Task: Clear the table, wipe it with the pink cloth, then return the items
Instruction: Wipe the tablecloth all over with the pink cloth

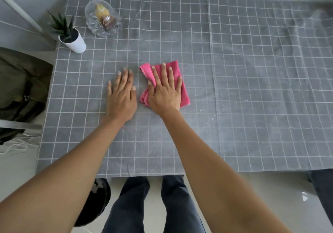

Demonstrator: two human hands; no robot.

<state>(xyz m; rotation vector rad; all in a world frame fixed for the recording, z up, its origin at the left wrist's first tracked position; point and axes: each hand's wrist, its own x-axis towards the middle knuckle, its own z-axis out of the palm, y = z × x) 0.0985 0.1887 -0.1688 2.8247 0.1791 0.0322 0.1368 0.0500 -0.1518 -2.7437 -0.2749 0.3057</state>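
Note:
A folded pink cloth lies near the middle of the table, which is covered by a grey cloth with a white grid. My right hand presses flat on the pink cloth, fingers spread. My left hand rests flat on the bare tablecloth just left of it, holding nothing. At the far left corner stand a small green plant in a white pot and a clear glass bowl with wrapped items inside.
White crumbs speckle the tablecloth right of the pink cloth. A chair with dark green fabric stands left of the table. A black bin sits on the floor by my legs, under the near edge.

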